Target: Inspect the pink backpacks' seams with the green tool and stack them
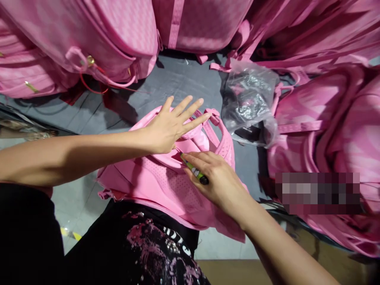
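Head view: our left hand [172,128] is spread over the pink perforated fabric backpack [178,190], fingers wide apart, gripping nothing that we see. Our right hand [215,174] has its fingers closed around a slim green-and-black pen-like tool [194,171]. The backpack lies at the edge of the grey cloth-covered table [178,77]; beside it, a clear plastic bag [249,99] contains things we cannot identify.

- A bag workshop, by the look of it from where I stand: pink backpacks [204,25] crowd a grey-covered table [178,81] from ten o'clock to four.
- Clear plastic bag [251,93] lies at two o'clock.
- Yellow markings [76,236] dot pale floor [75,209] at eight.
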Demonstrator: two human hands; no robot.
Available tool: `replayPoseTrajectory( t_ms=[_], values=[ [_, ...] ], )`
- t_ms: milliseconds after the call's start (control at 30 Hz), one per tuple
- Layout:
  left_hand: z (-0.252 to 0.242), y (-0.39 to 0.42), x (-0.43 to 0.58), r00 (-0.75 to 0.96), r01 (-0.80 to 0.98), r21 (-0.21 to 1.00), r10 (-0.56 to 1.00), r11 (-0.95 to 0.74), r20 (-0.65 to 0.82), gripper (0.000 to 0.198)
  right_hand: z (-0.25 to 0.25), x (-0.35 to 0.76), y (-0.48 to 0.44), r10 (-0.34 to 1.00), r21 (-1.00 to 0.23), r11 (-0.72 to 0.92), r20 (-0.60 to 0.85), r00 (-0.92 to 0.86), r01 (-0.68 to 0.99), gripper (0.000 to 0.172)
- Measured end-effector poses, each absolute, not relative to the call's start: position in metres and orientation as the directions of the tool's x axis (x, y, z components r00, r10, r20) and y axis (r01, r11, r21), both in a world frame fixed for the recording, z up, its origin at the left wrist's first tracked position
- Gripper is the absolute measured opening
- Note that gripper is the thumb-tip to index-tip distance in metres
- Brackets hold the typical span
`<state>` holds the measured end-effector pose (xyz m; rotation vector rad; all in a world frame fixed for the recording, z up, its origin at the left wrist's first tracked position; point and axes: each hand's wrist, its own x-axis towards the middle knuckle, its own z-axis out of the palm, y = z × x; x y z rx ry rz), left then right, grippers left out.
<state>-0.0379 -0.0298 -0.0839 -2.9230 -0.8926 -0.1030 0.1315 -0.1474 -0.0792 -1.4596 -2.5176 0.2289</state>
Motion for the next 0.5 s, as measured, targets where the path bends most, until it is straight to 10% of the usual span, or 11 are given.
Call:
replayPoseTrajectory(
  t_ms=[500],
  values=[
    [-0.071,-0.034,-0.034,0.79,0.607,-0.089,0.612,-0.79,-0.041,0.098,-0.08,0.118,-0.151,0.937,-0.266,0.347,0.137,-0.321,0.899,0.022]
  ],
)
